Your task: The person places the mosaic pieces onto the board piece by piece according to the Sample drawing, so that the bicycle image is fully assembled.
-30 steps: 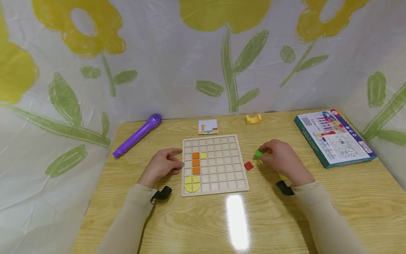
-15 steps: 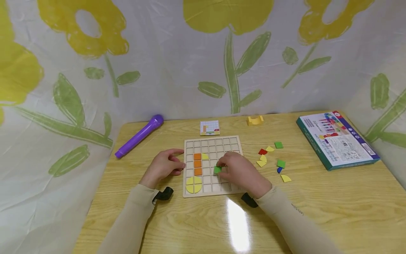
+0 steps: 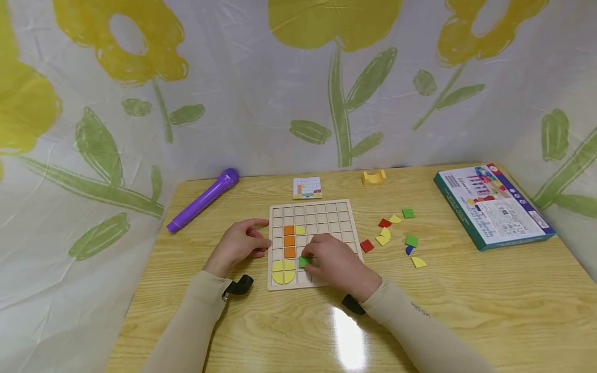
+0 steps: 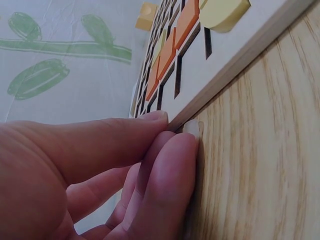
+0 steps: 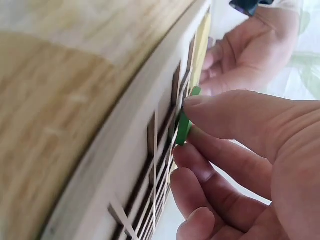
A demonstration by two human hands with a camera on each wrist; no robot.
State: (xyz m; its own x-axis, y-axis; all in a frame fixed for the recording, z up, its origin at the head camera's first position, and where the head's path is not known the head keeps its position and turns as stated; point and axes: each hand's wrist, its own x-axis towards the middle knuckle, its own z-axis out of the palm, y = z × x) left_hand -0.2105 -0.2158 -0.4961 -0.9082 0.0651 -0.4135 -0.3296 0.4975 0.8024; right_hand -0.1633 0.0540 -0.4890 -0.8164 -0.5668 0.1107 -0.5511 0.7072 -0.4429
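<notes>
At the left edge of the wooden grid board (image 3: 326, 210), my left hand (image 3: 238, 241) holds the rim with its fingertips; the left wrist view shows thumb and finger together at that rim (image 4: 220, 75). My right hand (image 3: 338, 264) pinches a green square tile (image 3: 303, 262) low over the board, right of the yellow quarter-circle tiles (image 3: 283, 272). Edge-on in the right wrist view, the green tile (image 5: 184, 122) sits between thumb and fingers, close to the cells. A column of orange square tiles (image 3: 289, 240) and one yellow quarter-circle tile (image 3: 300, 229) lie in the board.
Loose red, yellow, green and blue tiles (image 3: 383, 237) lie right of the board. Behind it are a pattern card (image 3: 307, 187) and a yellow notched block (image 3: 374, 177). A purple microphone-shaped toy (image 3: 202, 200) lies at left, a game box (image 3: 494, 204) at right.
My right hand picked up the green square tile from the loose pieces and carried it left over the board, then nearer the yellow circle. The left hand stays at the board's edge.
</notes>
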